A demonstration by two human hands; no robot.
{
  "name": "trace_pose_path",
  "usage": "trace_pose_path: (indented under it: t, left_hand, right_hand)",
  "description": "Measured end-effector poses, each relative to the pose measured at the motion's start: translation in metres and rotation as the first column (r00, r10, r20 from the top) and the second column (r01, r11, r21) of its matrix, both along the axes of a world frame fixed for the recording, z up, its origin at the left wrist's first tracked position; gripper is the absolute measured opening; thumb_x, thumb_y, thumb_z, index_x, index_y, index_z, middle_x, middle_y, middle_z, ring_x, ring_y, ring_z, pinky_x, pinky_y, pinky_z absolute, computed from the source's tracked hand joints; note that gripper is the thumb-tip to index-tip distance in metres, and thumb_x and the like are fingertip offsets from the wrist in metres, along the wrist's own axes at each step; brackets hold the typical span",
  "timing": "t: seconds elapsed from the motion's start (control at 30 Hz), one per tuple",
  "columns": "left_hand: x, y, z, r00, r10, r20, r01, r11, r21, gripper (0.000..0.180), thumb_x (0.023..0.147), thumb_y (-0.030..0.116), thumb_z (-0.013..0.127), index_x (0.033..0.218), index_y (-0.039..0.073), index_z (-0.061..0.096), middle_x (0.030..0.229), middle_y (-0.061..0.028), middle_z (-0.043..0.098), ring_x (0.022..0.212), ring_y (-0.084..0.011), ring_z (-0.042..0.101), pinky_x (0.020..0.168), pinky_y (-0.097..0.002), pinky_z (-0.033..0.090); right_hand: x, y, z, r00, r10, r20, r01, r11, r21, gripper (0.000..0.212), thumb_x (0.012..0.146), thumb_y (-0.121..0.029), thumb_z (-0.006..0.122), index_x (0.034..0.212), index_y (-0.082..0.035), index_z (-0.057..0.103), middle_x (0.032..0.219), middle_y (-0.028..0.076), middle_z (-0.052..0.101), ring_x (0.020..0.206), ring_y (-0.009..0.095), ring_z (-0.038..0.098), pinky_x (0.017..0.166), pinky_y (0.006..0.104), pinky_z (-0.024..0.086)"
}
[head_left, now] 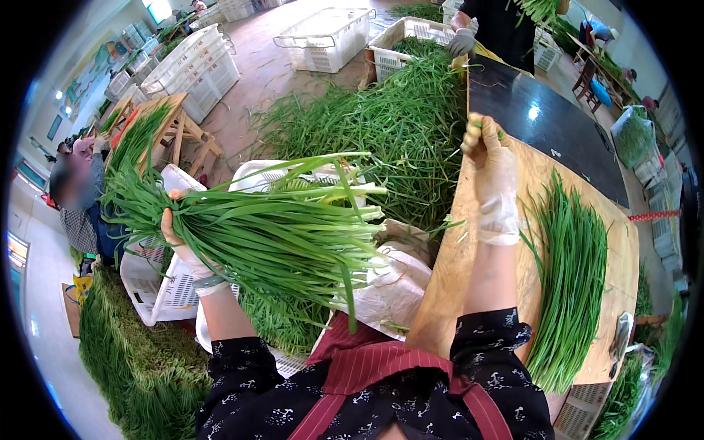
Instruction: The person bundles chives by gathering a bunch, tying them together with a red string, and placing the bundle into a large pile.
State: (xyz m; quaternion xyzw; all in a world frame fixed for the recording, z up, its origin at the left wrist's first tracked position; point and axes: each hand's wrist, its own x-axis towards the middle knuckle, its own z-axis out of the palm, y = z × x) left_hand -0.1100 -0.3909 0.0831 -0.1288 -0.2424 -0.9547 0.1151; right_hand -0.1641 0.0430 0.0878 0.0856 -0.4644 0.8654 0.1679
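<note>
My left hand (176, 233) is closed round a thick bunch of garlic chives (279, 224), held sideways in the air with the pale cut ends toward the right and the leafy tips to the left. Thin gloves cover both hands. Above the left edge of the wooden tabletop (458, 286), my right hand (493, 165) is raised with its fingers curled together. A speck of green shows at those fingers, too small to name. Right of my right forearm, a neat pile of chives (568, 286) lies on the tabletop.
A large heap of loose chives (411, 125) lies ahead. White plastic crates (326, 40) stand behind it and around. Stacked chives (139, 352) fill the lower left. A black board (543, 110) adjoins my tabletop; a co-worker's gloved hand (462, 42) is at its far end. Another person (81, 198) sits at left.
</note>
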Motion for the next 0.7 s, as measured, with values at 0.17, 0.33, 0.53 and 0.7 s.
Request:
trace_pose_path:
  t: [0.17, 0.33, 0.53, 0.7]
  left_hand:
    - [0.011, -0.001, -0.001, 0.995, 0.098, 0.009, -0.095, 0.982, -0.161, 0.027, 0.086, 0.032, 0.050, 0.105, 0.012, 0.050, 0.095, -0.0072, 0.059, 0.086, -0.0227, 0.058, 0.075, -0.0416, 0.050]
    - [0.006, 0.009, 0.001, 0.992, 0.118, -0.050, -0.125, 0.979, -0.162, 0.027, 0.085, 0.028, 0.051, 0.106, 0.011, 0.050, 0.099, -0.0039, 0.055, 0.091, -0.0231, 0.056, 0.082, -0.0424, 0.048]
    - [0.008, 0.012, 0.008, 0.982, -0.003, -0.190, -0.025, 0.990, -0.142, 0.026, 0.084, 0.021, 0.053, 0.107, 0.009, 0.047, 0.105, -0.0005, 0.051, 0.104, -0.0194, 0.049, 0.092, -0.0400, 0.042]
    - [0.016, -0.003, 0.006, 0.975, 0.086, -0.204, -0.108, 0.989, -0.099, 0.022, 0.086, 0.020, 0.050, 0.105, 0.010, 0.047, 0.100, -0.0016, 0.051, 0.101, -0.0170, 0.050, 0.091, -0.0402, 0.041]
  right_hand:
    - [0.026, -0.042, 0.008, 0.972, 0.148, 0.180, -0.229, 0.452, 0.862, 0.045, 0.074, -0.029, 0.070, 0.112, -0.006, 0.060, 0.115, 0.015, 0.056, 0.107, 0.025, 0.053, 0.093, 0.0311, 0.039]
    - [0.019, -0.109, -0.006, 0.859, 0.457, 0.231, -0.440, 0.427, 0.790, 0.053, 0.077, -0.039, 0.066, 0.114, -0.003, 0.058, 0.117, 0.019, 0.055, 0.109, 0.026, 0.052, 0.096, 0.0357, 0.037]
    - [0.023, -0.121, -0.002, 0.777, 0.576, 0.253, -0.629, 0.723, 0.285, 0.020, 0.087, -0.017, 0.059, 0.097, -0.001, 0.064, 0.093, 0.006, 0.064, 0.090, 0.012, 0.057, 0.081, 0.0258, 0.044]
    - [0.040, -0.090, 0.002, 0.888, 0.422, 0.182, -0.454, 0.747, 0.486, 0.023, 0.090, -0.025, 0.054, 0.090, -0.003, 0.061, 0.074, 0.002, 0.059, 0.067, 0.012, 0.055, 0.082, 0.0318, 0.047]
